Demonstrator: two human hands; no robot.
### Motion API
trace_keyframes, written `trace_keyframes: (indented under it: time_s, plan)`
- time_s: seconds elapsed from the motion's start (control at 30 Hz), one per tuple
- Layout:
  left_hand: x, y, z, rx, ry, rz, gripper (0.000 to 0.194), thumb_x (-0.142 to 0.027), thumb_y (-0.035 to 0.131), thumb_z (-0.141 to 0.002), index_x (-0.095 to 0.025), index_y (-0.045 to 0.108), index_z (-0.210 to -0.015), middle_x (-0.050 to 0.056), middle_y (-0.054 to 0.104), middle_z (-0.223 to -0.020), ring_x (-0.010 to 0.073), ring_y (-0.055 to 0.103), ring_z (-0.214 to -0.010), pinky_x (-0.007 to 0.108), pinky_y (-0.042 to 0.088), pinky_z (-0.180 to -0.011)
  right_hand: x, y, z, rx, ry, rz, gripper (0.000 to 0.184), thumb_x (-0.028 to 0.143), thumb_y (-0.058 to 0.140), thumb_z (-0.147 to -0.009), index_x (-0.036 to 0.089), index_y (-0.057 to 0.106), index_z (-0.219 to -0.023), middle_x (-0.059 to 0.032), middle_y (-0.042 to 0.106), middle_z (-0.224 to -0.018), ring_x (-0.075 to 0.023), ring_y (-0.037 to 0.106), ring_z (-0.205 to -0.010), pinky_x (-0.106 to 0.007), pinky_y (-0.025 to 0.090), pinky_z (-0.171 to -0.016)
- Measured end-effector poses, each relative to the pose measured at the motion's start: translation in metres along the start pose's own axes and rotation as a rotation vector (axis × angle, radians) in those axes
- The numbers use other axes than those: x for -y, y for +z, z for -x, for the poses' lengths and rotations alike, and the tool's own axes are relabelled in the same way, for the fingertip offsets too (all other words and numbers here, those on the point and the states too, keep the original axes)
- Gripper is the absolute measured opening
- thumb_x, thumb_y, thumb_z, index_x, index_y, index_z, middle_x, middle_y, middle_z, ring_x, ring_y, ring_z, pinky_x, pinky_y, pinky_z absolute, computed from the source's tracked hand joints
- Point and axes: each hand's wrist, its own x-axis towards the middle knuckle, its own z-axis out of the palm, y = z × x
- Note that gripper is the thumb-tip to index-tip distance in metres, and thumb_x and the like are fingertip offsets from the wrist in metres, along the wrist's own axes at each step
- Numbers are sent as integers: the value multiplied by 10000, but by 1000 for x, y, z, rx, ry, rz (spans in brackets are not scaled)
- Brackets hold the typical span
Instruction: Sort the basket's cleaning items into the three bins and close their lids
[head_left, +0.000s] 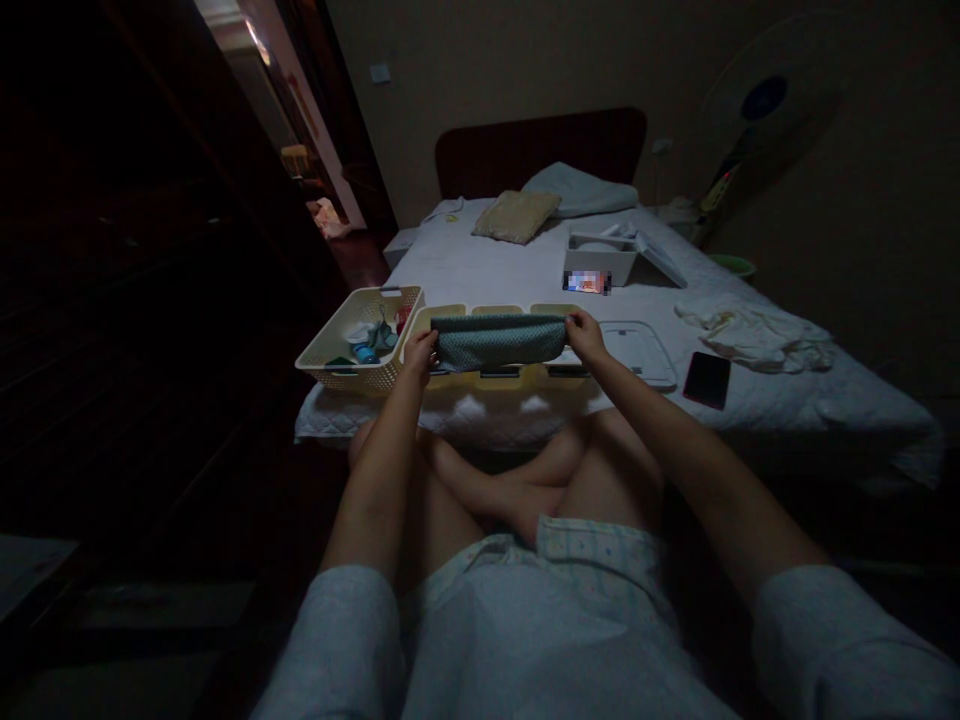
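Note:
A dark teal piece of cloth with a fine pattern is stretched sideways between my two hands. My left hand is closed on its left end, and my right hand pinches its upper right corner. Behind and below the cloth stands a cream storage box with compartments, mostly covered by it. To the left, touching or close to that box, sits a cream perforated basket with several small things in it, among them a blue item and grey-green fabric.
A clear lid lies right of the box, then a dark phone and a crumpled white cloth. Farther back are a lit phone, a white box and a beige pillow. A fan stands at right.

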Motion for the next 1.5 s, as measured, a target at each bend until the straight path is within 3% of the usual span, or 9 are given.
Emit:
trace_keyframes:
  time_s: [0.23,0.4,0.67,0.83,1.07,1.27,1.5]
  plan:
    - [6,2,2,24,-6,-62,234,-336,639,-622,-176,538,-760,-25,511,-661,77,473,-537,189,349,-473,3,5,13,-102,-96,237,164,238,334,-846,188,484,-891,-69,583,-857,-182,541,-804,-308,397,-758]
    - [7,4,4,37,-26,-72,256,-346,637,-598,-181,532,-764,-14,520,-701,85,492,-577,191,363,-493,12,2,22,-93,-187,300,189,236,307,-869,188,484,-914,-74,584,-863,-178,538,-801,-287,380,-749]
    - [3,11,9,119,-154,-25,190,-302,625,-593,-171,534,-698,-15,473,-590,98,432,-486,210,288,-432,14,-3,20,-97,-159,291,185,232,346,-855,174,516,-897,-95,602,-898,-190,540,-837,-297,383,-776]
    - [9,17,12,264,-61,-11,288,-374,669,-589,-157,594,-764,-4,542,-676,100,467,-546,205,330,-465,12,-2,19,-106,-153,280,197,244,361,-854,162,530,-912,-102,608,-914,-189,546,-855,-299,387,-789]
    - [12,21,9,104,88,27,356,-378,731,-540,-151,620,-791,1,595,-733,101,504,-621,195,360,-509,9,-1,16,-149,-37,202,183,305,468,-805,153,554,-858,-93,623,-870,-188,561,-811,-297,417,-761]
    - [10,47,24,113,150,-18,262,-335,720,-574,-141,628,-724,1,598,-699,111,517,-657,200,376,-541,18,20,24,-91,13,72,156,313,538,-738,166,539,-787,-64,612,-766,-175,564,-728,-298,450,-711]
    - [12,88,48,235,123,41,293,-349,744,-569,-134,614,-719,23,622,-699,132,564,-683,267,463,-645,38,53,56,173,19,-166,256,435,559,-704,201,508,-795,-12,581,-741,-158,567,-704,-284,488,-607]
